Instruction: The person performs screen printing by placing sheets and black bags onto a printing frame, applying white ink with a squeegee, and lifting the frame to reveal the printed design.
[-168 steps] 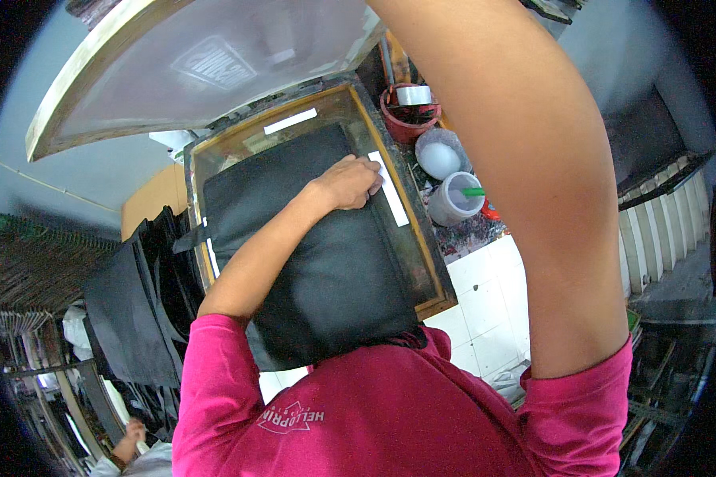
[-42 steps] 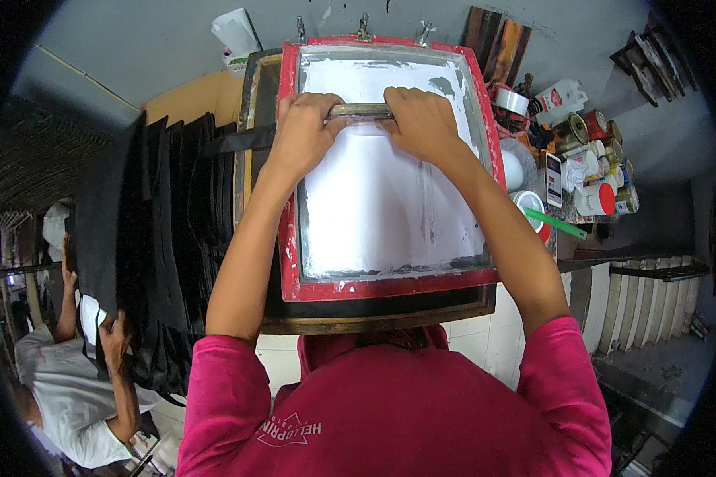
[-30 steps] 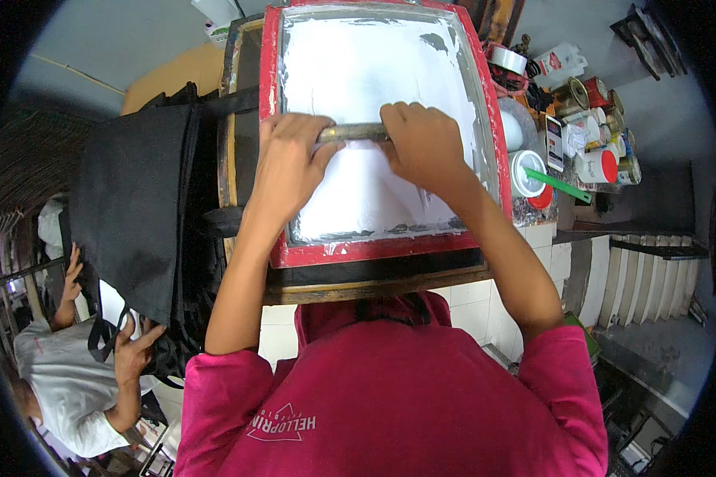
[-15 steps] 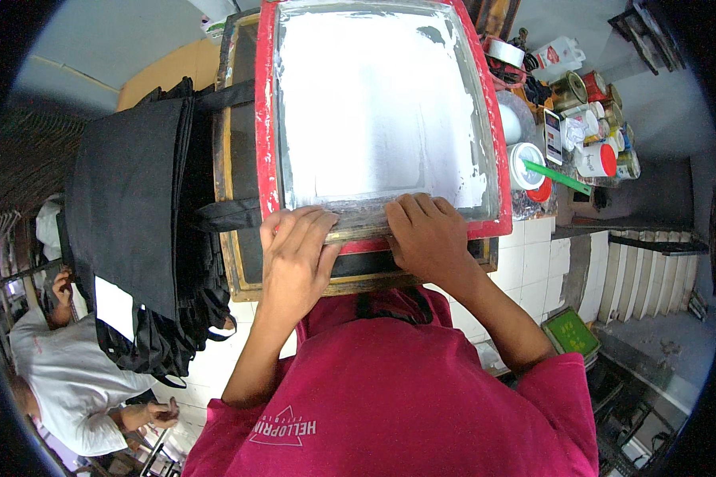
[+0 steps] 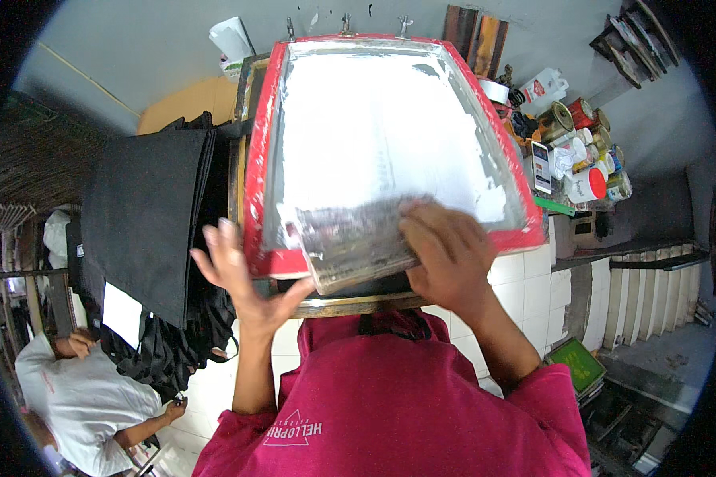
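Observation:
A screen-printing frame with a red wooden rim [image 5: 257,179] stands in front of me. White ink covers most of its mesh [image 5: 374,127]. My right hand [image 5: 453,254] grips the right end of a wide wooden squeegee [image 5: 356,246], which lies slanted across the near edge of the frame and is blurred by motion. To the left of the squeegee, my left hand [image 5: 247,278] is open with spread fingers, by the frame's near left corner. Its thumb is close to the squeegee's end; whether it touches I cannot tell. Beneath the frame shows a dark board with a worn wooden edge [image 5: 366,305].
Black fabric bags [image 5: 147,199] hang in a thick stack at the left, a white paper [image 5: 122,315] among them. Beyond them is a person in a white shirt [image 5: 95,397]. Paint cans [image 5: 555,121], a phone [image 5: 541,168] and a green stick [image 5: 555,207] are at the right.
My left hand has let go of the squeegee and spread out to the left. The squeegee has turned aslant in my right hand. The frame's near edge looks wider and nearer; the view has shifted.

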`<control>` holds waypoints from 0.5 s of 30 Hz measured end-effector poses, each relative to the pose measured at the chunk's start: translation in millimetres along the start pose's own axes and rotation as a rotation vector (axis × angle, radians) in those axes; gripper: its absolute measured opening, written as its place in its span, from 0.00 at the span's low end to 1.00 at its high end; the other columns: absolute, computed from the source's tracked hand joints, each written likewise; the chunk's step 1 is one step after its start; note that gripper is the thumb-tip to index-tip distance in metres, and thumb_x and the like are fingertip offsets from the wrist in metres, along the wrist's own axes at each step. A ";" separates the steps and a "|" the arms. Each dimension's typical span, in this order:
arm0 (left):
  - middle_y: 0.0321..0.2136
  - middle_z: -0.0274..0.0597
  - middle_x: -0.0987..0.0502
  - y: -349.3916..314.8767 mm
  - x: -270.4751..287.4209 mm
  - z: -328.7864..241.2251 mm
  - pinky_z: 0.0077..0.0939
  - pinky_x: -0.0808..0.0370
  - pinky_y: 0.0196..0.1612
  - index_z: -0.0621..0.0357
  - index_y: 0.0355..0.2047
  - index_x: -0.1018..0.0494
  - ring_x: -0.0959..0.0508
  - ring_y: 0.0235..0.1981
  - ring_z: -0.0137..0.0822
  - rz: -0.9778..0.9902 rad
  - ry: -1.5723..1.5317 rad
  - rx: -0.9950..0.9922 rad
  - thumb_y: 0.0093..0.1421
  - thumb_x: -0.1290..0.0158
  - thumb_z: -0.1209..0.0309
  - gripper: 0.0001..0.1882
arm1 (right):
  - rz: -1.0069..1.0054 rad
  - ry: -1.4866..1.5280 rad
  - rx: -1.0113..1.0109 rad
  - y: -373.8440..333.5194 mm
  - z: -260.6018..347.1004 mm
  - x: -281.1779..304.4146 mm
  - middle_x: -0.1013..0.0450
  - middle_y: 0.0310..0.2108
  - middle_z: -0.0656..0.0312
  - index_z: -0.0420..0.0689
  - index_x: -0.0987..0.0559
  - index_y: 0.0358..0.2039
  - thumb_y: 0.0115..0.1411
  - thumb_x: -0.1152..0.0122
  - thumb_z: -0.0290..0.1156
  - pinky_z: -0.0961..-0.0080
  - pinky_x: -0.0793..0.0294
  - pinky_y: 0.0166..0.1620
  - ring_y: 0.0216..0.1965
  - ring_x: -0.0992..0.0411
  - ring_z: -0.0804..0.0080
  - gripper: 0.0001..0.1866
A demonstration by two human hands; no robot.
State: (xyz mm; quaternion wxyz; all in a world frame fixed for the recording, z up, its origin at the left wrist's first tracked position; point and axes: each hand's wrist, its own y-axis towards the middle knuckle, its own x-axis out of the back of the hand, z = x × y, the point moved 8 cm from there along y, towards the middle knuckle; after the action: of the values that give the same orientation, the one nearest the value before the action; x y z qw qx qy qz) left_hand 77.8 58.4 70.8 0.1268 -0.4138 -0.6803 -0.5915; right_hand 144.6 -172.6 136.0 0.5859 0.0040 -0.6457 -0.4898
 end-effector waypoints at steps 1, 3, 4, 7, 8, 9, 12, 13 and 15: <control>0.72 0.63 0.47 25.6 12.3 -2.1 0.56 0.71 0.74 0.57 0.75 0.58 0.54 0.76 0.57 -0.048 -0.058 0.050 0.45 0.30 0.38 0.69 | -0.071 -0.027 0.024 14.6 -3.8 13.1 0.23 0.38 0.60 0.47 0.21 0.40 0.48 0.36 0.29 0.64 0.22 0.45 0.42 0.21 0.61 0.16; 0.73 0.63 0.51 69.4 31.7 -11.6 0.52 0.64 0.75 0.60 0.75 0.62 0.53 0.76 0.57 -0.199 -0.164 0.111 0.44 0.27 0.42 0.72 | -0.159 -0.102 0.077 50.0 -8.5 35.4 0.22 0.37 0.60 0.48 0.21 0.38 0.48 0.35 0.30 0.63 0.22 0.43 0.40 0.21 0.62 0.14; 0.74 0.62 0.54 84.8 40.1 -15.0 0.50 0.59 0.76 0.60 0.75 0.64 0.53 0.75 0.56 -0.305 -0.213 0.117 0.44 0.26 0.45 0.73 | -0.179 -0.153 0.106 72.6 -10.4 44.6 0.22 0.37 0.60 0.48 0.21 0.37 0.48 0.35 0.30 0.63 0.22 0.42 0.40 0.21 0.61 0.14; 0.68 0.64 0.41 101.0 17.2 14.1 0.51 0.49 0.73 0.64 0.72 0.52 0.41 0.71 0.55 -0.190 -0.393 0.363 0.49 0.28 0.51 0.60 | -0.297 -0.256 0.175 130.9 -21.0 72.8 0.21 0.28 0.54 0.46 0.19 0.36 0.49 0.34 0.32 0.59 0.21 0.32 0.30 0.20 0.54 0.12; 0.65 0.64 0.35 90.7 -4.7 35.0 0.52 0.47 0.72 0.64 0.70 0.46 0.37 0.69 0.56 0.051 -0.368 0.539 0.51 0.29 0.50 0.56 | -0.294 -0.294 0.159 147.7 -27.9 76.0 0.22 0.24 0.52 0.45 0.18 0.35 0.50 0.34 0.33 0.57 0.22 0.28 0.26 0.20 0.51 0.12; 0.61 0.65 0.31 68.5 -26.5 47.3 0.52 0.45 0.70 0.67 0.67 0.42 0.34 0.66 0.57 0.275 -0.148 0.553 0.51 0.30 0.49 0.53 | -0.239 -0.230 0.108 167.7 -34.5 77.8 0.21 0.26 0.51 0.43 0.19 0.35 0.53 0.35 0.33 0.56 0.23 0.32 0.28 0.21 0.50 0.10; 0.60 0.67 0.30 3.0 -76.6 60.7 0.53 0.42 0.67 0.74 0.63 0.37 0.31 0.64 0.57 0.690 0.296 0.543 0.47 0.30 0.45 0.54 | -0.155 -0.151 -0.006 220.0 -53.1 92.0 0.21 0.30 0.48 0.40 0.20 0.36 0.59 0.37 0.33 0.54 0.25 0.40 0.33 0.22 0.47 0.09; 0.58 0.66 0.28 -0.3 -77.7 59.7 0.53 0.42 0.67 0.75 0.60 0.35 0.29 0.62 0.56 0.722 0.337 0.569 0.46 0.29 0.44 0.54 | -0.171 -0.171 -0.002 233.9 -57.9 94.5 0.21 0.31 0.46 0.40 0.20 0.36 0.59 0.37 0.34 0.53 0.24 0.41 0.35 0.22 0.46 0.10; 0.54 0.65 0.24 7.2 -92.8 51.0 0.54 0.43 0.66 0.77 0.56 0.31 0.24 0.58 0.55 0.792 0.384 0.566 0.43 0.28 0.43 0.53 | -0.261 -0.308 0.053 250.4 -74.6 113.6 0.20 0.33 0.45 0.40 0.19 0.38 0.59 0.36 0.36 0.51 0.24 0.44 0.37 0.21 0.45 0.12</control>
State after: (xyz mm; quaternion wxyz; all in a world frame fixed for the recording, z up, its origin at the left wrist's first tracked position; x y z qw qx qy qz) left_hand 157.2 66.2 0.7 0.5701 -0.4732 -0.5694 -0.3562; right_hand 308.1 -155.0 368.6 0.4115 0.0280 -0.7343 -0.5392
